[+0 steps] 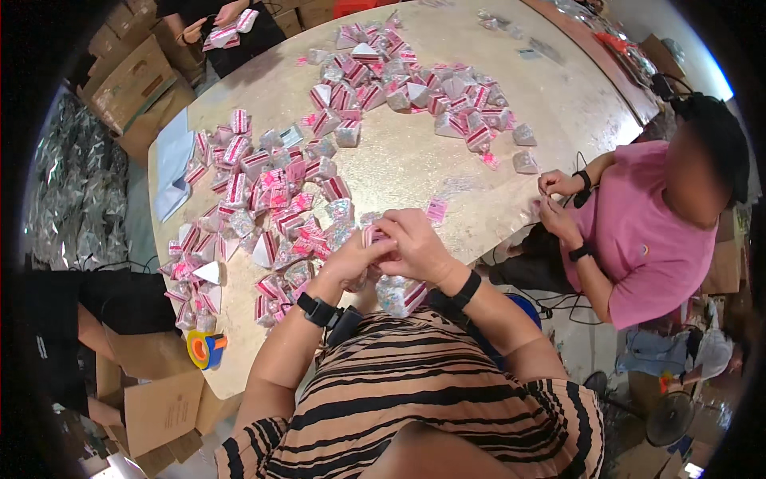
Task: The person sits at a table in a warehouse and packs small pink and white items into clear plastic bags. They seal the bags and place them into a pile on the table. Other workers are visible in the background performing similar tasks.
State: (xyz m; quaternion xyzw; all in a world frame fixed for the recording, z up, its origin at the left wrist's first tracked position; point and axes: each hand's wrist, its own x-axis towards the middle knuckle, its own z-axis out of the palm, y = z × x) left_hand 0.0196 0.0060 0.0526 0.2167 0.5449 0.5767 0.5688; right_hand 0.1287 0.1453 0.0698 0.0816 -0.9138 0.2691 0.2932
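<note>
My left hand (356, 259) and my right hand (418, 246) meet at the near edge of the table, fingers closed together. Between and just under them hangs a small wedge-shaped packet (396, 296), shiny and clear with a pink and dark red stripe. Both hands seem to grip its upper end, though my fingers hide the exact hold. A pink-and-white label card (436, 210) lies beyond my right hand. Close to my left hand sits a heap of similar wedge packets (279, 199) with bright pink tags.
More packets (375, 68) cover the far side of the pale table (399, 160). At its left edge are a tape roll (207, 350) and a cardboard box (163, 407). A person in pink (662, 231) works at the right; another's hands (215, 24) hold packets at the far left.
</note>
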